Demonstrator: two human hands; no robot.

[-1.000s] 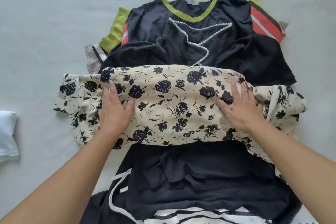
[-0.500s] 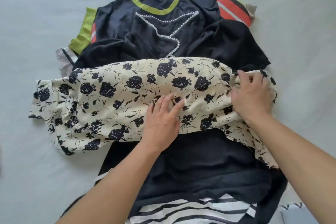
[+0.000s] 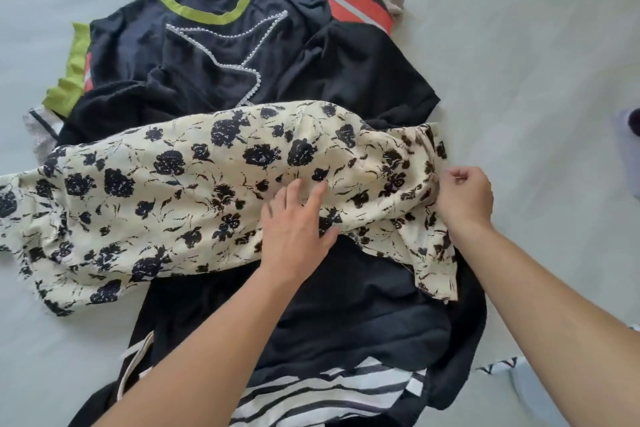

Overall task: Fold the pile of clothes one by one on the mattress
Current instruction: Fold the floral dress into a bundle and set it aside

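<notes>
striped garment (image 3: 332, 392): black-and-white stripes, nearest the near edge of the mattress, partly under the forearms and under dark fabric.
white-trimmed piece (image 3: 133, 367): dark, white edging, near-left side of the pile, next to the stripes.
black garment (image 3: 363, 315): crumpled, lies over the striped one, runs up under the floral piece.
left hand (image 3: 298, 229): fingers straight and spread, palm flat on the floral garment near its lower middle; pressing, not gripping.
right hand (image 3: 464, 199): fingers curled, pinching the right end of the floral garment at its edge.
floral garment (image 3: 166, 198): cream with black flower print, top of the pile, stretched as a band left to right across the middle. Left end spills onto the bare mattress; right end bunched at the right hand, with a flap hanging down toward the near side.
mattress (image 3: 540, 55): pale grey-white sheet, carries everything; pile sits roughly centre.
navy top (image 3: 214, 55): beyond the floral band, lime-green neckline, white beaded star outline on the chest, wrinkled.
black piece (image 3: 367, 80): overlaps the right side of the navy top, touches the far edge of the floral band.
red-striped sleeve (image 3: 353, 7): red with a white line, far-right of the pile, lime fabric just behind it.
lime fabric (image 3: 71, 80): far-left of the pile, sticks out from under the navy top.
purple-dark object (image 3: 630, 152): at the right edge of the mattress, well apart from the pile, cut off by the frame; cannot tell what it is.
</notes>
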